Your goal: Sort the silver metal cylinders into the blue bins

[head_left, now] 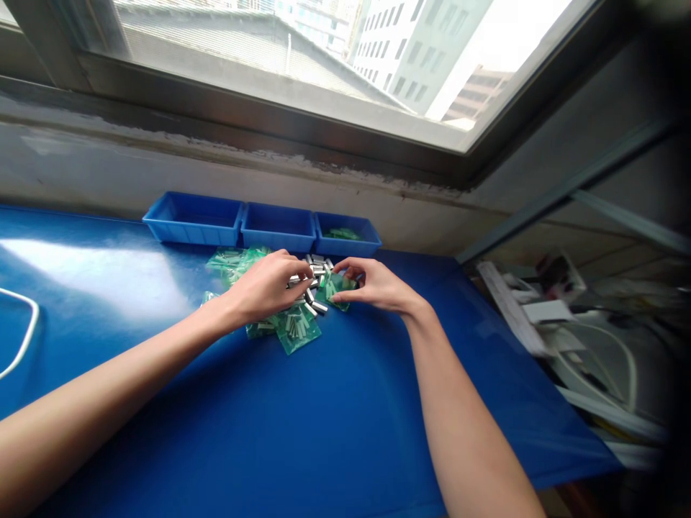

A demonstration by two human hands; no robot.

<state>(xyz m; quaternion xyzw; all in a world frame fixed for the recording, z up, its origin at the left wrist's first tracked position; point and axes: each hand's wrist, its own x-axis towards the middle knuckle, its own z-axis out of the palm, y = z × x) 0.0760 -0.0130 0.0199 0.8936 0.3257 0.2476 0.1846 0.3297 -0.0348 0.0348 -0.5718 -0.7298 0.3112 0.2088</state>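
Observation:
My right hand [378,284] pinches a small green see-through plastic bag [335,289] between thumb and fingers, just above the blue table. Across from it, my left hand [270,286] hovers over a pile of small silver-and-black metal pieces [317,307]. Its thumb and fingers are drawn together; whether a piece is between them is too small to tell. A flat green bag with several thin pieces inside [296,327] lies in front of the pile. More green bags [235,262] are heaped behind and left of my left hand, which partly covers them.
Three blue bins stand in a row against the wall: a left bin [191,232], a middle bin [278,241] and a right bin [350,246] with green bags inside. A white cable [29,331] lies at the left. Cluttered shelving [566,324] stands beyond the table's right edge.

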